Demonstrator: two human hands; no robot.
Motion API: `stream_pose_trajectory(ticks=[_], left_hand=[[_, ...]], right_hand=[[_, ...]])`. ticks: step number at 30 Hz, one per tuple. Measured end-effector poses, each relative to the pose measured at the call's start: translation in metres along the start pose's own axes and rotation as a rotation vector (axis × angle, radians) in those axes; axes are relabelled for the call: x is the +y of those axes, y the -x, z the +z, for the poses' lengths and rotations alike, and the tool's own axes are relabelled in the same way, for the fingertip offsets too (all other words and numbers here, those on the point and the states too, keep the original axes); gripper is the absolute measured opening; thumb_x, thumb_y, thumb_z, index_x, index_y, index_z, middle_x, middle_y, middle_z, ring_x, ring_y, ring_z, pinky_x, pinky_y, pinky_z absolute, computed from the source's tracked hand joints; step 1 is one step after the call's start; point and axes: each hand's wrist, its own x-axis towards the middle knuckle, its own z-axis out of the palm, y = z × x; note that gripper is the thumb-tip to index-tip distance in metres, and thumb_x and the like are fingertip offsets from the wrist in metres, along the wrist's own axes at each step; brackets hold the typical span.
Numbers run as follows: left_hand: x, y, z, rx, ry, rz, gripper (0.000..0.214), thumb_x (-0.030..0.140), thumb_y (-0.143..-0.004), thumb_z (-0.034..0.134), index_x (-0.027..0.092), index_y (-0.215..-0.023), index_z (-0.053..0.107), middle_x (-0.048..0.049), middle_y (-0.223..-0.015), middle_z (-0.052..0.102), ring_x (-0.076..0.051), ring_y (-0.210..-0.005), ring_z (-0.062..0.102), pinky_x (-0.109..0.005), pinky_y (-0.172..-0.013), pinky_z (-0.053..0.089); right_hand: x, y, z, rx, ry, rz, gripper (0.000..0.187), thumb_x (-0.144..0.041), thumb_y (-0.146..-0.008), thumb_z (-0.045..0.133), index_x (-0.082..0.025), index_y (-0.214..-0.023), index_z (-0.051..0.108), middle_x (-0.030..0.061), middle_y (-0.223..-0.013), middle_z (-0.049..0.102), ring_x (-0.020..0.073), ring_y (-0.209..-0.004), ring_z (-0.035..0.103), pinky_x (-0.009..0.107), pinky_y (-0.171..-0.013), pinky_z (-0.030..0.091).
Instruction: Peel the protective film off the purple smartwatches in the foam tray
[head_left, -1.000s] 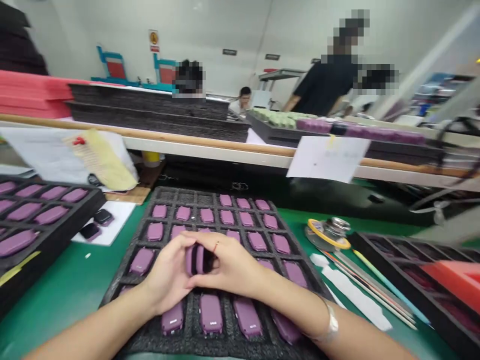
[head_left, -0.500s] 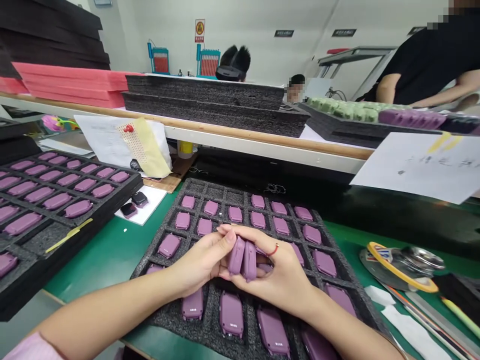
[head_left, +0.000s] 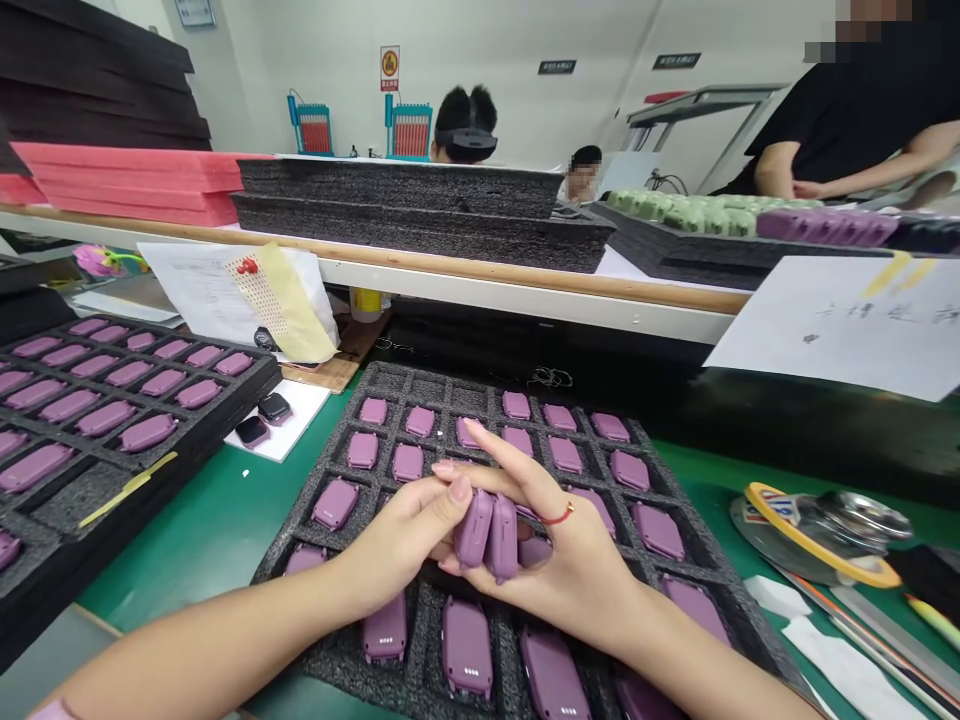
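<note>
Two purple watch cases, a left one (head_left: 473,532) and a right one (head_left: 503,540), stand on edge side by side between my hands. My left hand (head_left: 409,535) pinches the left case, its thumb near the top. Around the pair curls my right hand (head_left: 562,555), with one finger stretched up and away and a red string on it. Both hands are above a black foam tray (head_left: 431,625), whose compartments hold several more purple watch cases (head_left: 466,648). The undersides of the held cases and some fingertips are hidden.
Another foam tray (head_left: 94,488) of purple cases lies at the left. Two dark-faced watches (head_left: 253,430) rest on white paper beside it. A round metal-lidded object with a yellow ring (head_left: 817,535) and strips (head_left: 847,655) lie right. A shelf edge (head_left: 525,284) crosses behind; people are beyond.
A finger of my right hand has lifted off and now points up. The two cases stay in my hands, tilted slightly differently. The view has shifted a little.
</note>
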Motion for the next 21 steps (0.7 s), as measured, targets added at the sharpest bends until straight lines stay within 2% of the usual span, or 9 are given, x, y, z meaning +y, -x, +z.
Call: stream_pose_trajectory(ticks=[2, 4, 6, 8, 11, 13, 16, 19, 21], left_hand=[[0.003, 0.001, 0.001, -0.039, -0.012, 0.007, 0.054, 0.063, -0.07, 0.078, 0.013, -0.082, 0.063, -0.0013, -0.073, 0.06, -0.012, -0.067, 0.057, -0.025, -0.068, 0.048], [0.005, 0.003, 0.002, -0.039, -0.021, -0.027, 0.054, 0.043, -0.06, 0.092, 0.014, -0.098, 0.066, -0.0042, -0.087, 0.067, -0.016, -0.08, 0.064, -0.029, -0.077, 0.052], [0.006, 0.004, 0.002, -0.016, -0.022, -0.076, 0.059, 0.029, -0.053, 0.095, 0.015, -0.103, 0.066, -0.0042, -0.092, 0.069, -0.017, -0.083, 0.065, -0.028, -0.077, 0.053], [0.004, 0.004, 0.002, -0.017, -0.015, -0.083, 0.057, 0.029, -0.054, 0.095, 0.015, -0.101, 0.067, -0.0025, -0.088, 0.069, -0.015, -0.079, 0.064, -0.026, -0.074, 0.052], [0.002, 0.002, 0.0, -0.061, 0.053, -0.028, 0.041, 0.049, -0.074, 0.082, 0.013, -0.089, 0.069, -0.0012, -0.077, 0.066, -0.009, -0.069, 0.06, -0.02, -0.067, 0.049], [0.001, 0.0, -0.002, -0.083, 0.115, -0.023, 0.044, 0.056, -0.083, 0.071, 0.012, -0.081, 0.068, -0.0017, -0.072, 0.065, -0.008, -0.065, 0.059, -0.019, -0.064, 0.047], [0.001, -0.003, -0.004, -0.089, 0.146, -0.06, 0.037, 0.045, -0.077, 0.081, 0.013, -0.092, 0.07, -0.0054, -0.085, 0.071, -0.013, -0.078, 0.067, -0.024, -0.074, 0.052], [0.001, -0.002, -0.004, -0.078, 0.146, -0.094, 0.045, 0.027, -0.07, 0.088, 0.014, -0.108, 0.067, -0.0101, -0.104, 0.074, -0.018, -0.097, 0.07, -0.031, -0.091, 0.053], [0.001, -0.001, -0.005, -0.087, 0.14, -0.114, 0.047, 0.021, -0.069, 0.087, 0.013, -0.11, 0.066, -0.0113, -0.107, 0.074, -0.02, -0.1, 0.071, -0.034, -0.094, 0.053]], right_hand=[[0.001, 0.001, -0.001, -0.008, -0.021, 0.02, 0.095, -0.015, -0.081, 0.074, -0.035, -0.157, 0.021, 0.0031, -0.13, 0.07, 0.0206, -0.12, 0.066, 0.031, -0.096, 0.06], [0.002, 0.001, -0.002, -0.026, -0.07, 0.033, 0.093, -0.021, -0.083, 0.075, -0.036, -0.157, 0.02, 0.0036, -0.131, 0.069, 0.0211, -0.121, 0.066, 0.031, -0.092, 0.061], [0.003, 0.002, -0.003, -0.043, -0.106, 0.035, 0.094, -0.025, -0.083, 0.076, -0.037, -0.158, 0.02, 0.0045, -0.133, 0.068, 0.0222, -0.121, 0.066, 0.031, -0.091, 0.062], [0.004, 0.002, -0.004, -0.05, -0.097, 0.039, 0.097, -0.023, -0.082, 0.078, -0.036, -0.158, 0.019, 0.0046, -0.132, 0.068, 0.0227, -0.122, 0.065, 0.031, -0.092, 0.061], [0.004, 0.002, -0.006, -0.071, -0.064, 0.065, 0.1, -0.014, -0.08, 0.076, -0.037, -0.158, 0.018, 0.0025, -0.132, 0.068, 0.0199, -0.12, 0.067, 0.026, -0.09, 0.061], [0.005, 0.0, -0.007, -0.102, -0.063, 0.079, 0.102, -0.009, -0.079, 0.074, -0.037, -0.158, 0.017, 0.0011, -0.133, 0.068, 0.0168, -0.116, 0.069, 0.021, -0.086, 0.061], [0.007, -0.002, -0.01, -0.118, -0.069, 0.075, 0.103, -0.007, -0.078, 0.073, -0.038, -0.158, 0.015, -0.0002, -0.131, 0.069, 0.0157, -0.115, 0.069, 0.02, -0.088, 0.06], [0.009, -0.003, -0.011, -0.112, -0.071, 0.083, 0.104, -0.009, -0.078, 0.075, -0.038, -0.158, 0.015, -0.0013, -0.13, 0.07, 0.0169, -0.121, 0.066, 0.023, -0.095, 0.058], [0.009, -0.002, -0.011, -0.117, -0.076, 0.104, 0.105, -0.012, -0.078, 0.077, -0.039, -0.158, 0.015, -0.0012, -0.13, 0.07, 0.0174, -0.122, 0.065, 0.023, -0.095, 0.057]])
